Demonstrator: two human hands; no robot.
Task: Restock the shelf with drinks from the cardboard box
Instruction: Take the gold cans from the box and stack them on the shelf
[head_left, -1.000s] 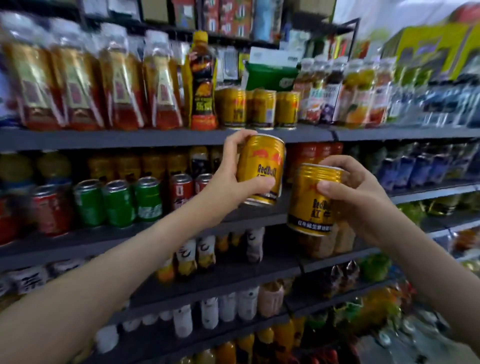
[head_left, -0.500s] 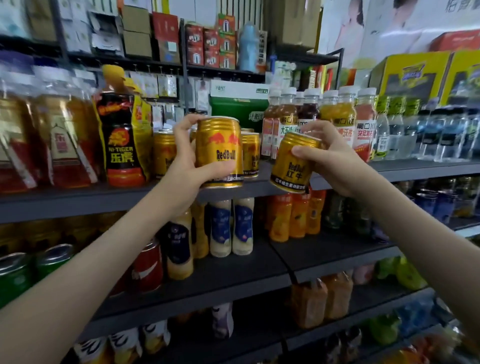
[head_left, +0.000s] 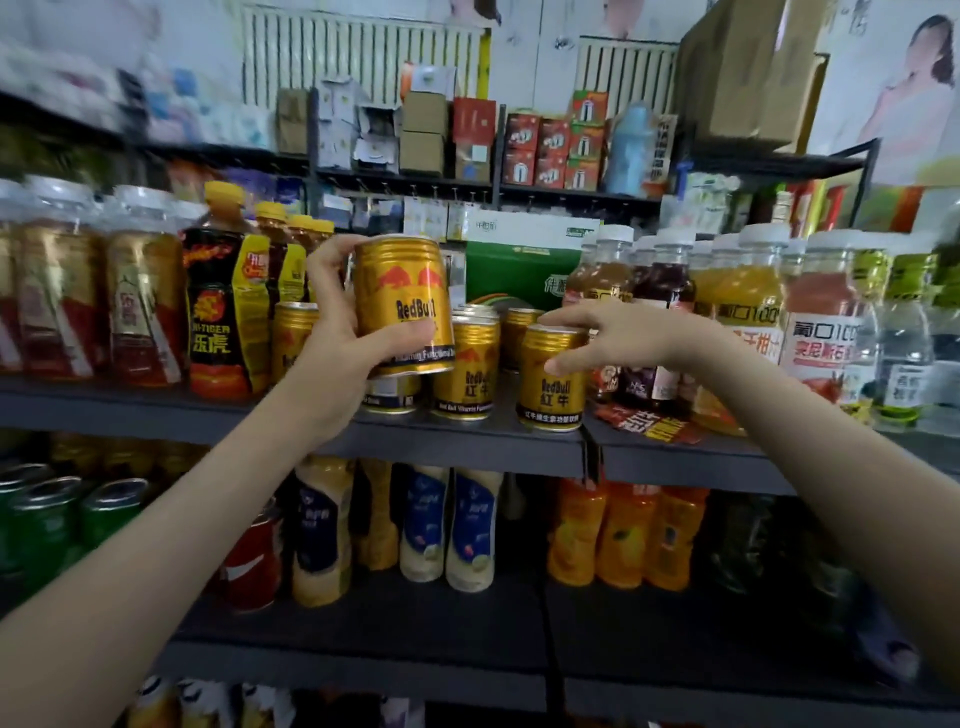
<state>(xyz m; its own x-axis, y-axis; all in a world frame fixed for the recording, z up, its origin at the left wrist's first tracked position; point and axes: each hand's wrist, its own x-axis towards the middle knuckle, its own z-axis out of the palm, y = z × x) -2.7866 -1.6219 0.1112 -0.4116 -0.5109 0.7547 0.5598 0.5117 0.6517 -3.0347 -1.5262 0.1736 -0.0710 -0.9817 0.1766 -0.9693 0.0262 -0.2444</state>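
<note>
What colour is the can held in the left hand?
The can is gold with red bulls, seen in the head view.

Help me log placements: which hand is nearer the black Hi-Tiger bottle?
Left. The left hand, gripping a raised gold can, is just right of the Hi-Tiger bottle; the right hand is farther right, holding a standing can.
</note>
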